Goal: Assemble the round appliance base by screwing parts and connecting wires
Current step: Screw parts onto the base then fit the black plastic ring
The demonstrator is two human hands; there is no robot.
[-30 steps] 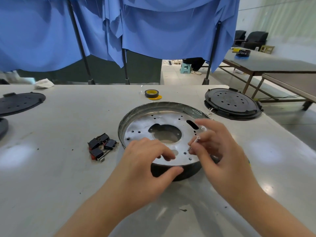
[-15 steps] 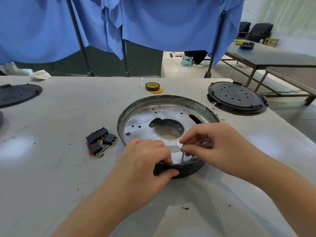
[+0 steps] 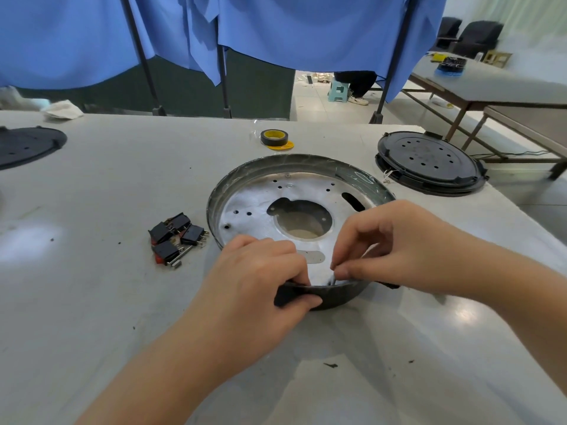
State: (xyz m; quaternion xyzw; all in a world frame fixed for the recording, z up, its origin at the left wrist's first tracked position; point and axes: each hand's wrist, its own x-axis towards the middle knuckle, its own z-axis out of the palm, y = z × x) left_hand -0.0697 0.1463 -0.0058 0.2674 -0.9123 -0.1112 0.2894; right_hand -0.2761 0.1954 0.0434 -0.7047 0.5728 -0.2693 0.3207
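Pale grey table (image 3: 92, 302), glossy, speckled with dark crumbs. Round metal base (image 3: 294, 191) rested on it under both hands. Left of the left hand (image 3: 260, 280), a cluster of black switches (image 3: 176, 237). Beyond the hands, a roll of dark tape (image 3: 274, 137) on a yellow disc. Past the right hand (image 3: 395, 243), a black round cover (image 3: 429, 162). Far left, another black disc (image 3: 26, 145) and crumpled white cloth (image 3: 63, 109).

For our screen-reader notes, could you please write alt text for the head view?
Two hands work at the near rim of a round metal base: the left hand grips the rim, the right hand pinches something small. Black switches lie left.
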